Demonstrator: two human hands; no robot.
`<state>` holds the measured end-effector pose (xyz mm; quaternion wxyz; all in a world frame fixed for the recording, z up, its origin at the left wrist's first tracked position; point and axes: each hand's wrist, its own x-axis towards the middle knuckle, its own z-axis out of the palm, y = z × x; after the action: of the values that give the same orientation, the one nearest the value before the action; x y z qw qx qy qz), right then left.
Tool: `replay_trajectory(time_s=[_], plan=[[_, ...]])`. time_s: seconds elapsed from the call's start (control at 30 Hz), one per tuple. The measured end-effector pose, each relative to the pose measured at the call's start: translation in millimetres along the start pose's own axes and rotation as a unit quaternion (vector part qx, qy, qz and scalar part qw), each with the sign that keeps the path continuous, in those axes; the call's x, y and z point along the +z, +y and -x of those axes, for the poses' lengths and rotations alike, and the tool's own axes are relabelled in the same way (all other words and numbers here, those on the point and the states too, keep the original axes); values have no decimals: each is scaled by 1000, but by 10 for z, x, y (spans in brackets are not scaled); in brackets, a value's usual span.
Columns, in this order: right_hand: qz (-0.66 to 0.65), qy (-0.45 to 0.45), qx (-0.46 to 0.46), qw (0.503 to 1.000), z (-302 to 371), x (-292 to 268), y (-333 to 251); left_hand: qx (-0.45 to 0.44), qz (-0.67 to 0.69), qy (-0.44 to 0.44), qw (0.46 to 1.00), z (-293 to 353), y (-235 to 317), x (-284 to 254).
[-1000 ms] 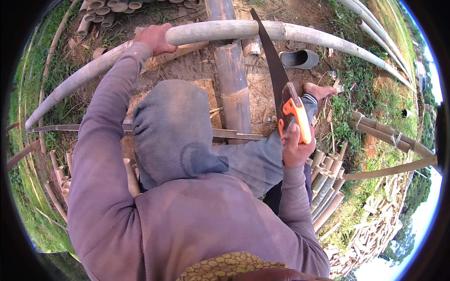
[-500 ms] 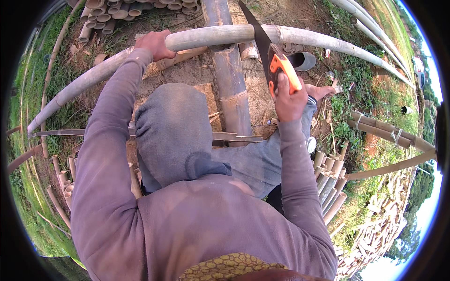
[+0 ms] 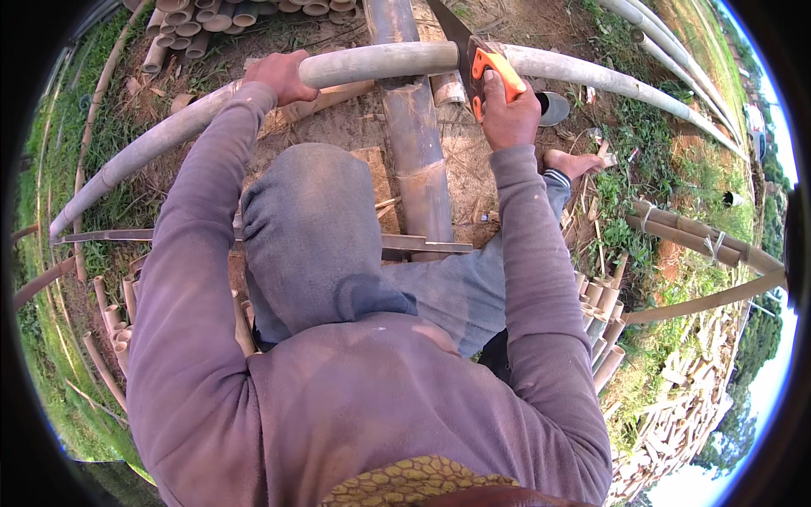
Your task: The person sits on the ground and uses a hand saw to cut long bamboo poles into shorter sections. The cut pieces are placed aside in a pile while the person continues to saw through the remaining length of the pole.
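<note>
A long pale bamboo pole (image 3: 380, 62) lies crosswise in front of me, resting over a thick darker bamboo log (image 3: 418, 165). My left hand (image 3: 280, 78) is wrapped around the pole, left of the log. With my right hand (image 3: 512, 117) I grip the orange handle of a handsaw (image 3: 504, 74). Its dark blade crosses the pole just right of the log, and the blade's far end runs out past the top of the picture. How deep the cut goes is hidden behind the blade and handle.
Stacked cut bamboo tubes (image 3: 203, 21) lie at the far left. More short tubes (image 3: 606, 308) stand by my right leg. A dark slipper (image 3: 553, 110) sits near my bare foot (image 3: 574, 163). Tied bamboo rails (image 3: 701, 241) and a heap of scraps (image 3: 676, 414) are at the right.
My right hand has pushed the saw forward, away from me, so less of the blade shows beyond the pole. My left hand and the pole have stayed nearly still.
</note>
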<state>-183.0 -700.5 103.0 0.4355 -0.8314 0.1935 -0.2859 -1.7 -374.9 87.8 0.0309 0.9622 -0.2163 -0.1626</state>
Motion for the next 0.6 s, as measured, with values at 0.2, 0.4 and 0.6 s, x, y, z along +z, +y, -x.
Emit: replay_trajectory(time_s=[0.2, 0.4, 0.6], plan=[[-90, -37, 128, 987, 1910, -1462, -276, -8, 17, 14, 1000, 55, -164, 117], [-147, -45, 102, 983, 1172, -754, 138, -8, 5, 2, 1000, -1, -78, 129], [1, -22, 24, 999, -34, 3, 209, 7, 17, 17, 1000, 13, -53, 45]])
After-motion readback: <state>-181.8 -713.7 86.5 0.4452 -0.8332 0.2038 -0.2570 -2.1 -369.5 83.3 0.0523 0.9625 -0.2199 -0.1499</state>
